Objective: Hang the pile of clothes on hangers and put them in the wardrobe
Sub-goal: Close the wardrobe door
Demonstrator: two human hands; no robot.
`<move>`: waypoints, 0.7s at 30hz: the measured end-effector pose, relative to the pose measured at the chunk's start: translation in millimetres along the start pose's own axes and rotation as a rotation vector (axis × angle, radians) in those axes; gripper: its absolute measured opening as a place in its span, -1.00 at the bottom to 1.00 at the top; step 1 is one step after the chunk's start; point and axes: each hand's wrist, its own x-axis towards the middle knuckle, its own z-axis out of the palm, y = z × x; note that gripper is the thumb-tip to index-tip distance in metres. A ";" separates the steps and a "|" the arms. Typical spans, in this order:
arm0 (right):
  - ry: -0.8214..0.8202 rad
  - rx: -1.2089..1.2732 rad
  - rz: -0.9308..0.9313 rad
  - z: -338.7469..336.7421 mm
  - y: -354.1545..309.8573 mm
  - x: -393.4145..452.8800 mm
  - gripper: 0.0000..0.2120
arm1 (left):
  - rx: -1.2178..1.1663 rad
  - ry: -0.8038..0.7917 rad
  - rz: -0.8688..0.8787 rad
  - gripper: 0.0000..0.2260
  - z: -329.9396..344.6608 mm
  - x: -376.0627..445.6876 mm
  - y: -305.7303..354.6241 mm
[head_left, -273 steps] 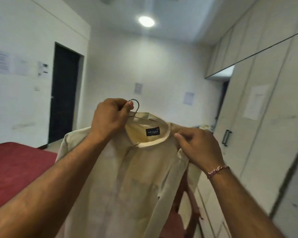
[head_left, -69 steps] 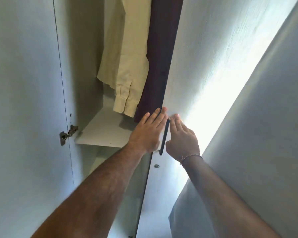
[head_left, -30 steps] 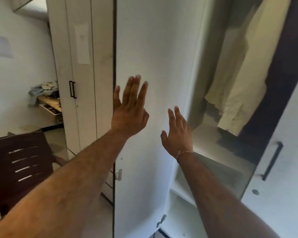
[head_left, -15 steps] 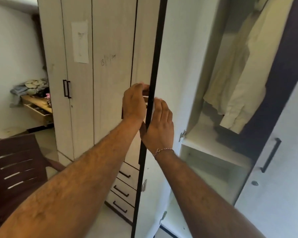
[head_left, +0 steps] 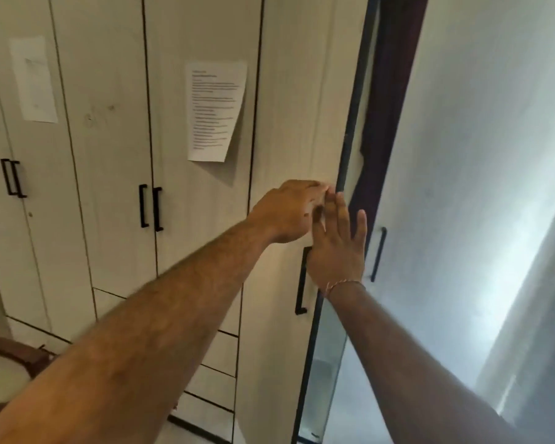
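Against the nearly closed wardrobe door [head_left: 289, 123] — both hands' fingers straight, left hand [head_left: 285, 213]; right hand [head_left: 337, 248]; dark garment [head_left: 385, 100] inside.

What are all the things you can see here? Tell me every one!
Wardrobe doors: several, pale wood-look, across the left and middle.
Door handles: a black pair in the middle, more to the left and right.
Paper sheets: two, white, stuck on the doors.
Drawers: a stack, pale, low in the middle.
Chair: one, dark brown, bottom left, partly seen.
Dark strip: one, maroon, in the gap between doors; unclear what it is.
Bracelet: one, thin, on the right wrist.
Left hand: fingertips at the door edge.
Right hand: fingers straight, at the door.
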 end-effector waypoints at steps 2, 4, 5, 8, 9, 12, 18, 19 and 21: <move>-0.147 -0.135 -0.021 7.3 40.8 -1.9 -0.23 | 0.198 -0.075 -0.015 -0.42 18.5 14.6 8.4; -0.271 -0.207 -0.044 16.2 73.2 5.6 -0.27 | 0.303 -0.118 -0.057 -0.37 36.7 28.7 6.1; -0.315 -0.209 -0.050 20.3 83.9 10.5 -0.28 | 0.331 -0.140 -0.074 -0.34 45.8 33.9 2.2; -0.371 -0.196 -0.065 35.3 104.9 22.9 -0.29 | 0.390 -0.210 -0.080 -0.25 69.0 50.5 -3.4; -0.388 -0.207 -0.062 41.0 107.9 24.7 -0.28 | 0.394 -0.235 -0.074 -0.23 78.4 58.0 -5.4; -0.442 -0.274 -0.022 48.6 105.0 34.2 -0.25 | 0.429 -0.277 -0.045 -0.21 104.4 78.1 -14.6; -0.589 -0.316 0.086 76.0 114.0 80.1 -0.20 | 0.462 -0.281 0.018 -0.21 152.7 123.3 -40.3; -0.601 -0.323 0.090 85.9 117.7 88.3 -0.20 | 0.463 -0.269 0.033 -0.21 161.4 132.5 -49.4; -0.606 -0.320 0.102 101.5 123.0 102.1 -0.22 | 0.477 -0.245 0.058 -0.21 175.8 146.2 -67.8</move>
